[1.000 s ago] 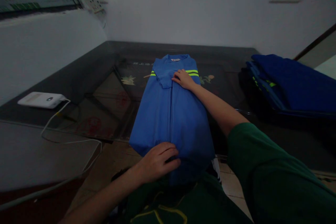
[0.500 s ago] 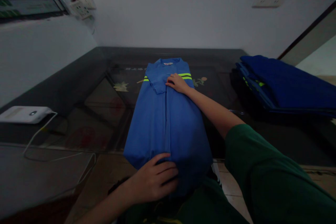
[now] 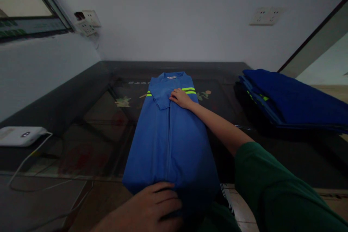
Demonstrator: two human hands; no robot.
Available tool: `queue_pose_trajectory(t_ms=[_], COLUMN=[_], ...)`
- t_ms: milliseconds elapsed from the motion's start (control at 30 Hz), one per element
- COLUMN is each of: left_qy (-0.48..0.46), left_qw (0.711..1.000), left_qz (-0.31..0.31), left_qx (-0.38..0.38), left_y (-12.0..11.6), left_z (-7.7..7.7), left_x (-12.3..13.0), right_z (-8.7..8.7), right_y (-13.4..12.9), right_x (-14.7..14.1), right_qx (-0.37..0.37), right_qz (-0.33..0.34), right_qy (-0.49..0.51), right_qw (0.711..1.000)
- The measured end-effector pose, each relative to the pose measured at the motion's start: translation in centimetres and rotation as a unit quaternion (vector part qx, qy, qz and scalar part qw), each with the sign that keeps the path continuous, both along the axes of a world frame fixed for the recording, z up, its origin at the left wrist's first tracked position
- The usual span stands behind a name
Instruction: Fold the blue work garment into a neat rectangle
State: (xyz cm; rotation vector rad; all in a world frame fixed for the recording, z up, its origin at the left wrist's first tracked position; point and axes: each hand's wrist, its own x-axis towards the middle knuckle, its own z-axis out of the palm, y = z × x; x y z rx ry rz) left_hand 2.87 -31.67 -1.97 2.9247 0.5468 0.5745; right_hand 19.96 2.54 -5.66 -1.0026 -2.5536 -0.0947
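Note:
A blue garment (image 3: 160, 148) with yellow-green stripes lies folded lengthwise on the dark glossy table (image 3: 89, 127), its collar toward the wall and its lower end hanging over the front edge. One short sleeve is folded across its upper part. My right hand (image 3: 179, 98) rests on the garment near the stripes, beside that sleeve, with its fingers bent against the cloth. Low in the view, my left hand (image 3: 157, 206) lies over the garment's near end, fingers spread and slightly curled on the fabric.
At the right sits a stack of folded blue clothes (image 3: 296, 98). A white device (image 3: 21, 136) with a cable lies at the left edge. Sockets (image 3: 266, 16) are on the wall behind, and a window frame is at the upper left.
The camera view has tilted up, so the table and garment appear lower. Both hands stay at about the same places on the garment.

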Motion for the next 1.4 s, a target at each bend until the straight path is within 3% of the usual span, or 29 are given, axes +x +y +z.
queue_pose_trajectory(t_ms=[100,167,233,633,800,933,1067,1167,1233,1333,1400], left_qy=[0.0,0.029,0.065,0.153,0.1,0.025,-0.044,-0.066,-0.086,-0.125,-0.141], left_qw=[0.997,0.987,0.978,0.979,0.983,0.99,0.992,0.988,0.983,0.963,0.927], left_qz=[0.067,0.15,0.195,0.132,0.151,0.134,0.114,0.129,0.148,0.235,0.344], left_qx=[-0.035,-0.041,-0.046,-0.034,-0.036,-0.027,0.01,0.053,0.07,0.034,-0.053], left_y=[2.7,4.6,6.1,7.6,7.2,6.1,4.3,2.4,0.8,-2.2,-4.0], left_z=[1.3,1.1,0.6,-1.6,-0.8,0.2,0.6,0.3,-0.3,-2.2,-4.2], left_x=[0.4,1.1,1.7,1.3,1.3,0.3,-2.3,-5.0,-6.7,-8.5,-8.9], right_z=[0.2,0.3,0.4,0.1,0.8,1.8,3.0,4.7,6.1,6.9,5.6], right_y=[0.0,-0.2,-0.3,-0.5,-0.7,-2.0,-7.3,-14.8,-20.8,-29.4,-33.8], right_x=[-0.1,-0.1,-0.1,0.1,0.2,1.1,3.3,5.9,8.1,11.8,14.1], right_qx=[0.002,0.002,0.004,0.0,0.018,0.036,-0.008,-0.114,-0.226,-0.43,-0.588], right_qz=[-0.004,-0.01,-0.015,-0.003,0.001,-0.023,0.001,0.044,0.04,-0.01,-0.034], right_qy=[-0.009,-0.015,-0.019,0.023,0.039,0.109,0.168,0.177,0.196,0.222,0.19], right_qw=[1.0,1.0,1.0,1.0,0.999,0.993,0.986,0.977,0.953,0.875,0.785])
